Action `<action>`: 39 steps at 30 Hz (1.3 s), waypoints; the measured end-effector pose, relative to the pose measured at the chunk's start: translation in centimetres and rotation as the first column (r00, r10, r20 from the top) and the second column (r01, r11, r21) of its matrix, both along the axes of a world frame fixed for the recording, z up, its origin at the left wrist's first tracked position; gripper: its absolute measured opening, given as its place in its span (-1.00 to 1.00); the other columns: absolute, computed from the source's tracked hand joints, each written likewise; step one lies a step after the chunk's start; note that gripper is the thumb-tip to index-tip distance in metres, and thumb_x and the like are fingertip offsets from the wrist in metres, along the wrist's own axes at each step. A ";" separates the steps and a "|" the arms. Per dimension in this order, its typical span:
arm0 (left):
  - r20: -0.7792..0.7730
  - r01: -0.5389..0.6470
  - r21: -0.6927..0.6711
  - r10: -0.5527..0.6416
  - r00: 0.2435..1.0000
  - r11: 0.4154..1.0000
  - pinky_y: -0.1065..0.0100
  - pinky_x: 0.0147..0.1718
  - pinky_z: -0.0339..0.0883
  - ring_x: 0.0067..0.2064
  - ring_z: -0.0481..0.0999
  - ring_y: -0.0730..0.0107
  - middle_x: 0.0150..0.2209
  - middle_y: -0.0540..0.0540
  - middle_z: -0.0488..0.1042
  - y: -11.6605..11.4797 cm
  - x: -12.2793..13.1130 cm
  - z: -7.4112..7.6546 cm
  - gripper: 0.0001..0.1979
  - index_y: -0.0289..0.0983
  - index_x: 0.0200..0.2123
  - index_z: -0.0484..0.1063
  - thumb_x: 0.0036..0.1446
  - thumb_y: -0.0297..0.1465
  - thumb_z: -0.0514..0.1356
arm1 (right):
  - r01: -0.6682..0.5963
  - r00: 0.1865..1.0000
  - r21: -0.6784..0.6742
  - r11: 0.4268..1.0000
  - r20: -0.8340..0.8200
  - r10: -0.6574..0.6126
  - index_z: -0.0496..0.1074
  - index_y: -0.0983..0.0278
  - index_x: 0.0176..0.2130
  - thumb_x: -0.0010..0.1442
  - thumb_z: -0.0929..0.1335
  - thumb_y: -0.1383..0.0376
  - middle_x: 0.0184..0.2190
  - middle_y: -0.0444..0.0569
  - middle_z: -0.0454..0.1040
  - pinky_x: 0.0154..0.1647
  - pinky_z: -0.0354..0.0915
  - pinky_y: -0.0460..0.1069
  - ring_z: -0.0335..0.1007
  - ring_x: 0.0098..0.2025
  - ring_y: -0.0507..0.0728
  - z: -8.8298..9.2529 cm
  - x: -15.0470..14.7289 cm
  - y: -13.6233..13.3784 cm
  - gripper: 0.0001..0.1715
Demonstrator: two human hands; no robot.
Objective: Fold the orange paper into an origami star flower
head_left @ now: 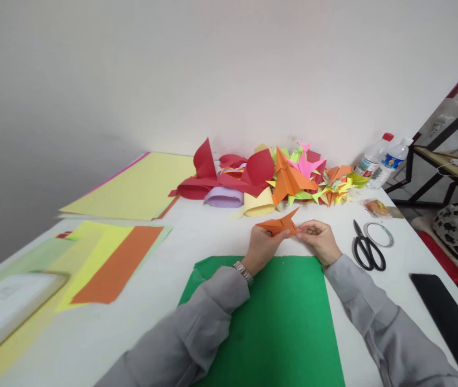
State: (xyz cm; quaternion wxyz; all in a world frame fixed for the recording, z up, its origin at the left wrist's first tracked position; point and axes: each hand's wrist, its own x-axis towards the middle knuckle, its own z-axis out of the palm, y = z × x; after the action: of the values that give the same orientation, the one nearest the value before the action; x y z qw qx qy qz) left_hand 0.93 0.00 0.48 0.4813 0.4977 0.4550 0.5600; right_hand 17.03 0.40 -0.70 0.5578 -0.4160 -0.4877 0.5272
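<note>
An orange folded paper piece (279, 224) with pointed ends is held up in front of me, above the far edge of a green sheet (285, 317). My left hand (263, 247) is closed on its left and lower part. My right hand (318, 240) pinches its right end between thumb and fingers. Just beyond the hands lies a pile of folded paper: an orange pointed shape (289, 180), a pink one (304, 163), red curved pieces (259, 172), a lilac loop (224, 197) and a pale yellow loop (258, 203).
Black-handled scissors (368, 252) and a tape roll (379, 235) lie right of my hands. Two bottles (368, 161) (389, 163) stand by the wall. A black flat object (450, 325) is at the right edge. Coloured sheets (118, 263) and a white box (11, 306) lie left. A person sits far right.
</note>
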 end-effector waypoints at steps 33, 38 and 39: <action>0.408 0.289 -0.254 -0.169 0.897 0.923 0.36 -0.40 0.53 -0.34 0.60 0.21 -0.38 -0.18 0.57 1.2 -0.8 -0.5 -0.63 -0.43 -0.27 0.48 -0.15 -0.32 0.37 | 0.087 0.988 -0.027 0.996 -0.127 -0.090 0.52 0.24 -0.41 -0.14 0.50 0.24 -0.57 -0.16 0.46 -0.60 0.17 -0.10 0.22 -0.63 -0.05 -0.1 0.4 0.7 -0.79; 0.418 0.319 -0.270 -0.188 0.889 0.908 0.43 -0.48 0.51 -0.38 0.60 0.26 -0.39 -0.17 0.57 1.1 -0.8 -0.1 -0.66 -0.42 -0.28 0.47 -0.14 -0.34 0.36 | -0.088 0.996 0.058 0.994 0.015 0.087 0.56 0.20 -0.33 -0.16 0.50 0.32 -0.34 -0.08 0.52 -0.29 0.31 -0.03 0.39 -0.34 0.07 0.4 0.6 0.3 -0.73; 0.413 0.325 -0.269 -0.196 0.889 0.907 0.43 -0.49 0.50 -0.39 0.60 0.26 -0.38 -0.17 0.57 1.0 -0.8 -0.1 -0.66 -0.42 -0.29 0.46 -0.14 -0.34 0.36 | -0.105 0.993 0.075 0.992 0.060 0.101 0.56 0.20 -0.34 -0.16 0.51 0.31 -0.31 -0.07 0.52 -0.23 0.31 -0.01 0.40 -0.27 0.09 0.5 0.6 0.1 -0.74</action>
State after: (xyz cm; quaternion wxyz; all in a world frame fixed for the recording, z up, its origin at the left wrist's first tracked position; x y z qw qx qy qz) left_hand 0.14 1.04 0.39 0.7079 0.3500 0.3693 0.4899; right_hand 17.62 0.55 -0.24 0.5317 -0.3829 -0.5442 0.5240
